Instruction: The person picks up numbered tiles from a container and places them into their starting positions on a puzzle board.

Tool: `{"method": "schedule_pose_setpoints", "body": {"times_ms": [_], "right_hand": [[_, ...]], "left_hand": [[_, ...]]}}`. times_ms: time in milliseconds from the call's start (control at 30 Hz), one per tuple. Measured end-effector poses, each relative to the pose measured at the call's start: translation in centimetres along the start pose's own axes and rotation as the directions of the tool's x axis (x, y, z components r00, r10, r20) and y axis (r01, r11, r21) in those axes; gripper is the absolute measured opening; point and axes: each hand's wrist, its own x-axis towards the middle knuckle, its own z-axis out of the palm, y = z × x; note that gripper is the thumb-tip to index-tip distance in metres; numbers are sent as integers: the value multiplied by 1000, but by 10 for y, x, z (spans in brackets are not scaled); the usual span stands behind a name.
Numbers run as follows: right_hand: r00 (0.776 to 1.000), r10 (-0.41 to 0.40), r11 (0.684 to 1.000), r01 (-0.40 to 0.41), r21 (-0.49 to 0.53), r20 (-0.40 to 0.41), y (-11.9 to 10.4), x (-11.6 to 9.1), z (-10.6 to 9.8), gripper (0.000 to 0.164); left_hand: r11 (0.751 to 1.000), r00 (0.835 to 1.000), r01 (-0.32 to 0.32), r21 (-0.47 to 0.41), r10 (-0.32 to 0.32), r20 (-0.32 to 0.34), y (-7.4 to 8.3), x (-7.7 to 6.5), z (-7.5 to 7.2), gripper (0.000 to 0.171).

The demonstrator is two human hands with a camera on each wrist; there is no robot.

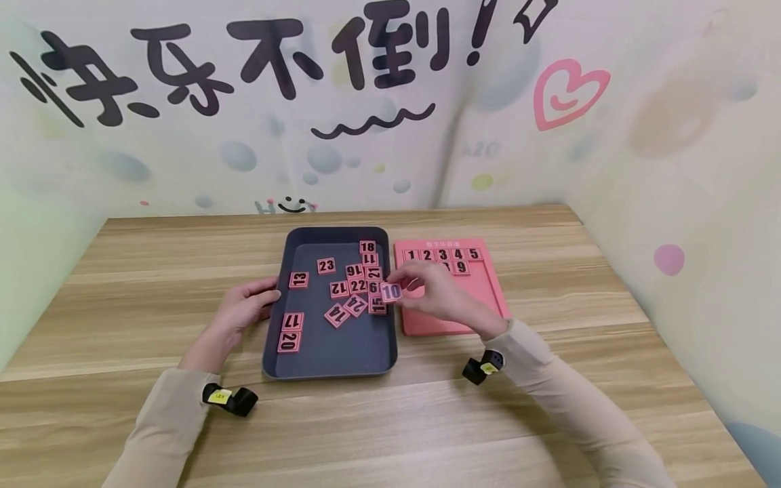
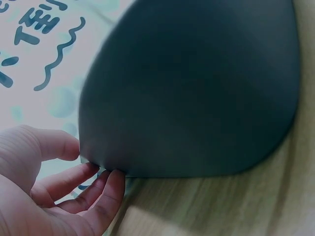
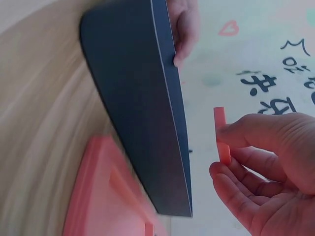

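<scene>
My right hand pinches a pink number tile marked 10 between thumb and fingers, above the right rim of a dark grey tray. From the right wrist view, the tile appears edge-on. My left hand holds the tray's left side, with the thumb at the rim and fingertips against the outer wall. Loose number tiles lie in the tray, among them 23, 13, 17 and 20. Several more cluster near its right side, some turned sideways or upside down.
A pink puzzle board lies right of the tray. Its top row holds tiles 1 to 5; a second row, partly hidden by my right hand, shows a 9 tile. The wooden table meets a printed wall behind.
</scene>
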Motion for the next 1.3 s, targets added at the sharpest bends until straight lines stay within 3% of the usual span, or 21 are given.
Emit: {"method": "schedule_pose_setpoints", "body": {"times_ms": [367,633,900,1300], "right_hand": [[997,64,997,-66,-31,-52,19,-14,-23,31],[992,87,996,-86,10,-87,32,-26,-38,31],[980,151,988,-147,35,-132,55,-39,-58,33],[950,292,956,-292,11,-116,89,-48,-76,33]], "left_hand": [[1000,1000,-4,11,4,-2,0,-2,0,50],[1000,1000,-15,18,15,1,0,-2,0,51],[1000,1000,-11,26,11,-7,0,-2,0,50],[1000,1000,-12,28,12,-8,1,-2,0,50]]}}
